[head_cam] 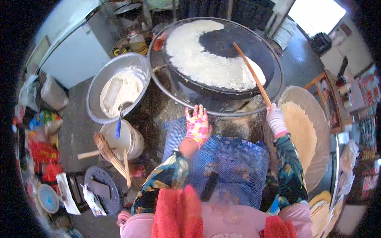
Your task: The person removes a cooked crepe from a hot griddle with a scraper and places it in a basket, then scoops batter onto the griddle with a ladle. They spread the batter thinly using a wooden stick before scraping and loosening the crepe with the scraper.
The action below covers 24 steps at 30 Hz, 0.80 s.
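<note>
My right hand (276, 120), in a striped glove, grips one end of a long wooden batter spreader (253, 71). The stick slants over the large round black griddle (227, 41), its far part across the batter. Pale batter (193, 64) covers the griddle's left and front in a thick crescent, leaving dark surface bare at the middle and right. A metal ring (214, 113) runs around the griddle. My left hand (198, 126), in a flowered glove with bare fingertips, lies palm down at the ring's near edge, fingers spread, holding nothing.
Left of the griddle, a metal basin (96, 110) holds batter and a scoop. A blue-handled tool (118, 128) hangs over a white bucket (135, 142), where a whisk-like brush (110, 151) lies. Finished flatbread (300, 131) rests on a round board (320, 166) at right.
</note>
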### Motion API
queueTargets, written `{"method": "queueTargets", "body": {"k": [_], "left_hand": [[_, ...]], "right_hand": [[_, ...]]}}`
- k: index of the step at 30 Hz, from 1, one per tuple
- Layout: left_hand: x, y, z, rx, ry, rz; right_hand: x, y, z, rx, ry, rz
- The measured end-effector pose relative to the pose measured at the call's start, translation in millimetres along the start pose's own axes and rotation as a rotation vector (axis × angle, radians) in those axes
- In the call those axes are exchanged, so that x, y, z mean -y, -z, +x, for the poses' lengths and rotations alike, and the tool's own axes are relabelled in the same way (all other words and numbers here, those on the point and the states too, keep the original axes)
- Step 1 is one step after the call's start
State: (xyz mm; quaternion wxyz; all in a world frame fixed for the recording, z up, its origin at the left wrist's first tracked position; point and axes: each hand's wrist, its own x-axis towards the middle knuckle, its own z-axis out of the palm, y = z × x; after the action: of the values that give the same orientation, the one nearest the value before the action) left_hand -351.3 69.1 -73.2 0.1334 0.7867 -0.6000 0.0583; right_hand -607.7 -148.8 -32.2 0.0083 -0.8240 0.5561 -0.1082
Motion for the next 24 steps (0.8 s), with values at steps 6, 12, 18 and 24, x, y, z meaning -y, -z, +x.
{"method": "queueTargets", "body": {"k": [6,12,18,24], "left_hand": [[20,17,0,0.118,0.009,0.126],[45,9,3,0.051,0.072,0.117],[62,12,19,0.031,0.144,0.192],[77,18,29,0.071,0.194,0.194]], "right_hand": [[-23,-9,1,0.077,-0.075,-0.026],[-1,-27,-19,0.074,0.179,-0.093],[-40,-23,23,-0.042,0.025,-0.019],[-29,-40,-10,0.092,-0.007,0.333]]}}
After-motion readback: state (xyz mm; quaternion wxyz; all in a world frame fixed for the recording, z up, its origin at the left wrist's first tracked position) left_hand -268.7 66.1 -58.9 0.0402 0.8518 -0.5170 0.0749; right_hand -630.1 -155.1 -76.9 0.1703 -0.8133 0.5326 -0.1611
